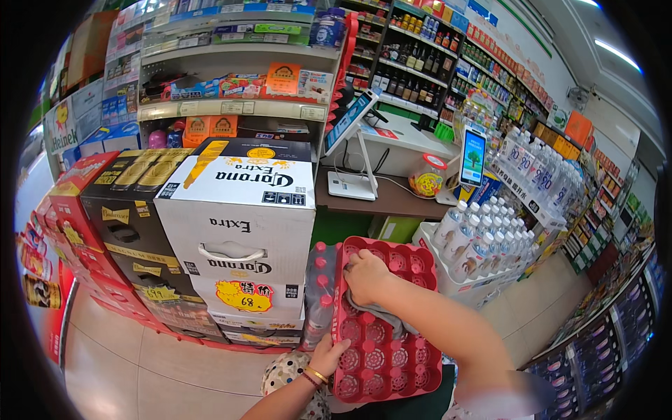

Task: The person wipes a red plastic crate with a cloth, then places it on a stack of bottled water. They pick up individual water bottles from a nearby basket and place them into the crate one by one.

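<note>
A red plastic bottle crate [377, 388] with round openwork cups lies before me, with red bottle caps showing in some of its cups. My left hand [329, 356] grips the crate's left rim near its lower part, the thumb over the edge. In the upper left part of the crate, my right hand [366, 275] presses a grey cloth [386, 314] against the cups; the cloth trails out below the palm and wrist. Clear plastic bottles with red caps [321, 294] stand just left of the crate, partly hidden by it.
Stacked beer cartons [247, 210] rise at the left beneath a shelf of sweets [231, 107]. Beyond the crate is a brown counter [409, 206] with a tablet stand [353, 185] and a candy jar [428, 176]. White-capped water bottles [475, 252] fill a white case at the right.
</note>
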Motion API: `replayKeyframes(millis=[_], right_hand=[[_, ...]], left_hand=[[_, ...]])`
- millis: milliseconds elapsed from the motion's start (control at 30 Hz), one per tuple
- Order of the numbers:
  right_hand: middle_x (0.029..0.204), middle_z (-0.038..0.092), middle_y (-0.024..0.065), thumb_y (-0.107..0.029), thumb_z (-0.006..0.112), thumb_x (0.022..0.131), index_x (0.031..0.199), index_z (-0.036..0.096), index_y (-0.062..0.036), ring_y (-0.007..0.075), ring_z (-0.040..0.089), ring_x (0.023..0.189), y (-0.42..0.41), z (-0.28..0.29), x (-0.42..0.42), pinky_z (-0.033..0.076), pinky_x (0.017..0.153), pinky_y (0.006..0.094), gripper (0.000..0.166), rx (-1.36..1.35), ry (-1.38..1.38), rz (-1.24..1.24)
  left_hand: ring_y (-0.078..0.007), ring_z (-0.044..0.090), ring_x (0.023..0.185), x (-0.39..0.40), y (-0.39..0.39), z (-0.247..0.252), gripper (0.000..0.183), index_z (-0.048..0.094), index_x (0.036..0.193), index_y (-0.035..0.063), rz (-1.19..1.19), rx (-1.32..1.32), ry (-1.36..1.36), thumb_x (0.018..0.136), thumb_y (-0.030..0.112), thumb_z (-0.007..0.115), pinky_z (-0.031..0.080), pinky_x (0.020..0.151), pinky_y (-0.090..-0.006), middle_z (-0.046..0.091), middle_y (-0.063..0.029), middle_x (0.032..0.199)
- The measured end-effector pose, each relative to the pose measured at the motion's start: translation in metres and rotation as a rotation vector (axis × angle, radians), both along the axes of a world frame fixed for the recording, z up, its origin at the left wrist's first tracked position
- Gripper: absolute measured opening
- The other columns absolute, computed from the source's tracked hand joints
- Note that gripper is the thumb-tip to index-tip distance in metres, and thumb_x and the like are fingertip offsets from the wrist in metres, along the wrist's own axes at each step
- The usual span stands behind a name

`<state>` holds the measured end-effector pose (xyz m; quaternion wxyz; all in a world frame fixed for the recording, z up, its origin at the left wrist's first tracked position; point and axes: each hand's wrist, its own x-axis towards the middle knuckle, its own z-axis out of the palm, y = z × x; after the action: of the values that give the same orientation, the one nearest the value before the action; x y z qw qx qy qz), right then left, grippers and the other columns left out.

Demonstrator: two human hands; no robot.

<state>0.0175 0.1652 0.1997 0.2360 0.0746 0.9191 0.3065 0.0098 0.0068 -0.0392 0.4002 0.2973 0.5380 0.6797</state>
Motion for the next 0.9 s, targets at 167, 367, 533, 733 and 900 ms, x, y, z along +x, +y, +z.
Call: replayKeyframes(millis=[167,367,533,733,900], right_hand=[[0.116,0.069,0.0084,-0.026,0.051,0.088,0.123,0.064,-0.0060,0.0224,0.064,0.107,0.003,-0.029,0.009,0.044,0.088,0.0384,0.042,-0.072,0.180,-0.140],[0.115,0.070,0.0169,-0.019,0.051,0.087,0.110,0.070,-0.0066,0.0324,0.067,0.106,0.020,-0.031,0.025,0.050,0.086,0.0461,0.032,-0.546,0.467,-0.408],[0.113,0.070,0.0117,-0.012,0.051,0.095,0.114,0.065,-0.0027,0.0256,0.066,0.104,0.064,-0.078,0.061,0.051,0.091,0.0363,0.027,-1.679,1.138,-0.555],[0.119,0.066,0.0099,-0.009,0.048,0.102,0.124,0.059,-0.0051,0.0249,0.065,0.109,0.049,-0.054,0.136,0.053,0.095,0.0414,0.025,-2.154,2.035,-0.364],[0.096,0.068,0.0116,-0.003,0.048,0.098,0.122,0.057,-0.0046,0.0204,0.069,0.080,0.032,-0.025,0.129,0.058,0.065,0.0332,0.026,-2.200,1.845,-0.159]], left_hand=[[-0.0133,0.060,0.088,0.001,-0.005,0.020,0.036,0.061,0.110,-0.0034,-0.039,0.104,-0.306,0.091,0.027,0.066,0.049,0.080,-0.0290,0.066,-0.0048,0.101],[-0.0171,0.062,0.099,-0.002,-0.008,0.036,0.043,0.056,0.122,-0.0044,-0.104,0.073,-0.380,0.091,0.024,0.064,0.049,0.088,-0.0318,0.065,-0.0088,0.113],[-0.0198,0.058,0.111,0.000,0.000,0.028,0.052,0.049,0.132,-0.0052,-0.118,0.139,-0.328,0.091,0.024,0.063,0.047,0.097,-0.0338,0.061,-0.0115,0.125],[-0.0200,0.057,0.114,-0.010,-0.007,0.018,0.053,0.047,0.136,-0.0041,-0.156,0.087,-0.324,0.092,0.023,0.061,0.046,0.099,-0.0346,0.059,-0.0110,0.128],[-0.0195,0.058,0.113,-0.012,-0.011,0.021,0.050,0.049,0.134,-0.0031,-0.169,0.115,-0.319,0.092,0.022,0.060,0.046,0.097,-0.0338,0.060,-0.0100,0.126]])
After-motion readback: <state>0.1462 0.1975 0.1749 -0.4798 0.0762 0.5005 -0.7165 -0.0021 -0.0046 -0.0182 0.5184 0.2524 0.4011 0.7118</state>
